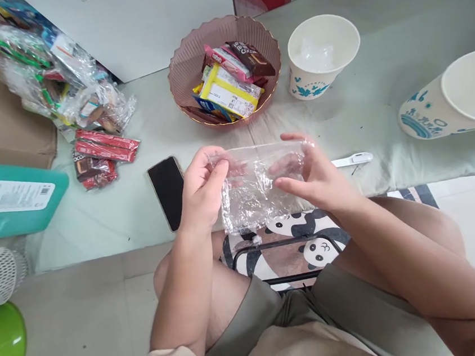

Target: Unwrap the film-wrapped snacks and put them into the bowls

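A clear, crinkled plastic bag (pixel 247 194) is spread between my two hands above my lap. My left hand (pixel 206 184) is closed on its left edge, the thumb pressed over the film. On the other side, my right hand (pixel 311 170) has its thumb apart from its fingers. Some of those fingers show through the film and touch it; whether they are inside or behind it I cannot tell. Nothing else shows inside the bag. Just left of my left hand, a dark-screened phone (pixel 168 193) lies on the cloth.
Beyond my hands stands a pink ribbed bowl (pixel 180 76) of wrapped snacks (pixel 231 82). A paper bucket (pixel 310 82) holds clear plastic; other paper buckets (pixel 421 113) lie at right. A white cutter-like tool (pixel 354 159), red snack packs (pixel 107 146), bagged snacks (pixel 70 82) and a teal container (pixel 21 218) are around.
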`<state>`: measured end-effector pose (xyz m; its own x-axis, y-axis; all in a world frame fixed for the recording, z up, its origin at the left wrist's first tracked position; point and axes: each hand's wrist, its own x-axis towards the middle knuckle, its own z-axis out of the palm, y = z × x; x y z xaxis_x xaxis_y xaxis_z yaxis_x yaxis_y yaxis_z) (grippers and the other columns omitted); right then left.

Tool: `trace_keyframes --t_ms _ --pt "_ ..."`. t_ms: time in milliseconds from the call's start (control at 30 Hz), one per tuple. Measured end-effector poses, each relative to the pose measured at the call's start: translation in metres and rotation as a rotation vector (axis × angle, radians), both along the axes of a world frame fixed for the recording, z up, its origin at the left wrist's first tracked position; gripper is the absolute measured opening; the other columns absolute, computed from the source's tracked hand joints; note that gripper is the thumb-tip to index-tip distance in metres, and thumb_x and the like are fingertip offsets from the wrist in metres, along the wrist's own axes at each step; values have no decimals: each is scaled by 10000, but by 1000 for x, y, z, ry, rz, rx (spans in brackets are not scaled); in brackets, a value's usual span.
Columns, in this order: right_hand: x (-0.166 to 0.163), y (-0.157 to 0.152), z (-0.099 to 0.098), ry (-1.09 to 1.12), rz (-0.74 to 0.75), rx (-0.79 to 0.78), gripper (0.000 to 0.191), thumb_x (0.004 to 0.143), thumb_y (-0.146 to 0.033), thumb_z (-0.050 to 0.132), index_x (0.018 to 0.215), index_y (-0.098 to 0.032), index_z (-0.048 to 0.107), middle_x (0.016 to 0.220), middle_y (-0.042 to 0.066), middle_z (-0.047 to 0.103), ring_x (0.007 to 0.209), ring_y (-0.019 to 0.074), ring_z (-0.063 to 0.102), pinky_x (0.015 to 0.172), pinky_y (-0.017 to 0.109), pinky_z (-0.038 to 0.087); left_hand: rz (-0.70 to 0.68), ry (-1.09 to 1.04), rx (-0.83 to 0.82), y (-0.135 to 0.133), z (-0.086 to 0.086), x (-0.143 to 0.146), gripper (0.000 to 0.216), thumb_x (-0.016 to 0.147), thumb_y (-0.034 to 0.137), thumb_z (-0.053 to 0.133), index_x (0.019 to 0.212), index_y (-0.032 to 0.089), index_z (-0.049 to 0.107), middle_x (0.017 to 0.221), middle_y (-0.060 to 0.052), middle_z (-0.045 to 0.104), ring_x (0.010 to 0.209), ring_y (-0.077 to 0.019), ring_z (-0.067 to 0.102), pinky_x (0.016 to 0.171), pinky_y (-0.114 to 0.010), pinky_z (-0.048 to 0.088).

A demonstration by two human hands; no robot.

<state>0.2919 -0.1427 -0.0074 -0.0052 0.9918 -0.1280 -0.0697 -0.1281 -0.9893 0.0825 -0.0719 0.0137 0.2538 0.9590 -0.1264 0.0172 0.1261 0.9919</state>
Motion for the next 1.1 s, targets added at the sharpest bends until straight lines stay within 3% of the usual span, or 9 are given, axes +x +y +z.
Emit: trace_keyframes --t_ms 133,233,300,400,667,767,867,1000,1100 --pt "-2 0 3 -20 8 -44 409 818 -290 751 1175 -219 564 827 -4 662 744 158 664 726 344 553 46 -25 26 3 -2 -1 369 847 425 757 1122 257 576 796 7 741 697 -181 758 592 -268 574" --pt "-3 1 2 58 -79 -58 310 839 -261 712 1117 -234 577 863 -9 639 725 140 657 709 327 574 -114 -101 -108 4 -5 -2 564 754 504 833 1191 231 604 900 -47 776 865 -249 784 715 -331 615" --pt "-4 2 1 100 -143 -71 273 854 -263 695 1099 -246 575 878 -11 629 729 135 654 718 321 583 -247 -89 -242 3 -6 -2 553 700 474 869 1129 184 674 949 -88 793 939 -287 782 771 -358 623" --pt "-5 2 2 180 -147 -87 322 846 -325 719 1117 -255 559 917 -2 662 775 150 677 724 318 587 -253 -14 -324 -1 -7 0 368 740 382 825 1012 152 730 964 -105 806 959 -275 775 850 -373 620" --pt "3 0 14 -21 82 -260 268 813 -409 746 913 -188 630 704 12 666 623 144 628 599 292 539 -248 28 -270 0 -4 -2 399 809 512 764 969 151 707 778 -65 780 698 -208 743 656 -317 608" --pt "5 0 14 16 86 -217 289 856 -443 699 983 -185 666 741 34 700 647 155 647 606 297 538 -339 72 -212 0 -3 -4 412 814 528 770 976 152 728 759 -55 774 717 -209 749 668 -308 609" --pt "5 1 12 13 72 -222 348 880 -405 676 1135 -169 679 588 -26 603 520 121 543 517 269 457 -398 136 -177 -1 -2 -5 391 839 509 734 974 142 763 722 -59 772 682 -195 733 626 -281 579" --pt "2 -1 10 88 33 -186 468 887 -340 661 1334 -206 632 505 -94 476 436 93 413 456 246 354 -311 117 -217 1 -2 -4 354 831 405 699 1058 138 756 650 -23 749 547 -148 672 512 -235 506" --pt "1 -4 11 200 -40 -157 422 865 -342 665 1278 -255 655 512 -99 434 426 97 387 439 250 322 -271 -32 -284 2 -3 -2 421 786 368 708 1168 191 686 564 42 698 469 -144 652 448 -218 479"
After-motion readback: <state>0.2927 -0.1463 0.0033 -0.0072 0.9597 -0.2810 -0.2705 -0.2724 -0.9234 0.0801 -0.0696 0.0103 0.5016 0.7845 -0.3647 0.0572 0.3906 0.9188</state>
